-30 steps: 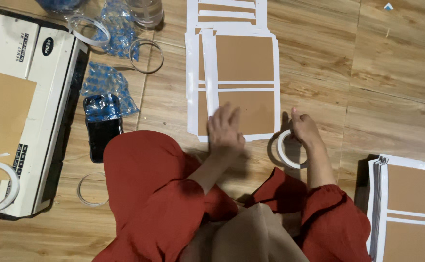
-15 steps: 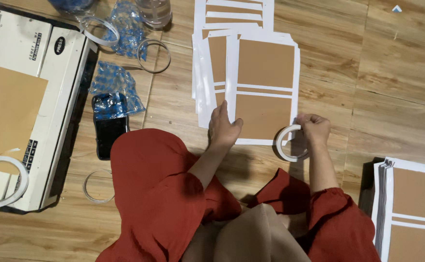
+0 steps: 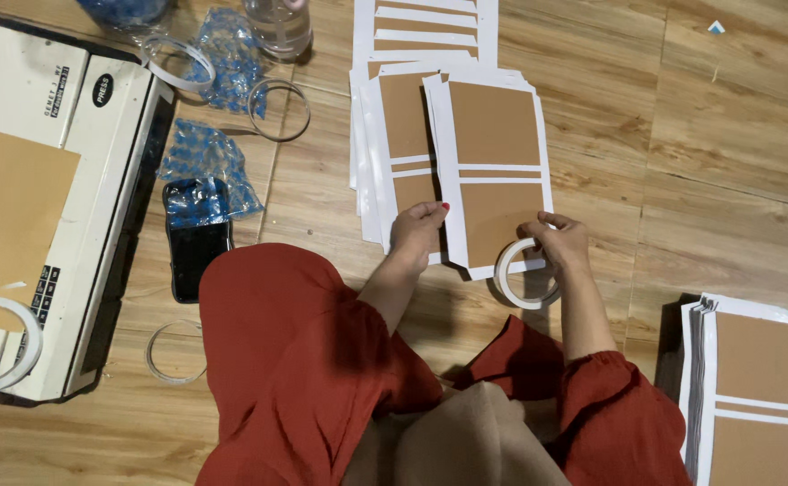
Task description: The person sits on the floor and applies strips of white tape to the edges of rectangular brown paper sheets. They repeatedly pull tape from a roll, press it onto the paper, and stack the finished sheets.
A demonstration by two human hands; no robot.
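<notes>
A white sheet with two brown panels lies tilted on top of a fanned stack of like sheets on the wooden floor. My left hand pinches the sheet's lower left edge. My right hand grips the sheet's lower right corner together with a white tape roll, which hangs around the fingers just below the sheet. Red sleeves and a red-clad knee fill the bottom of the view.
A white binding machine with brown card on it stands at the left. A black phone, blue plastic wrappers, loose tape rings and a bottle lie between. A second sheet stack sits at lower right.
The top sheet has been drawn off the stack and turned toward the right. Both hands have moved from flat on the pile to gripping its lower edge, the tape roll still at the right hand.
</notes>
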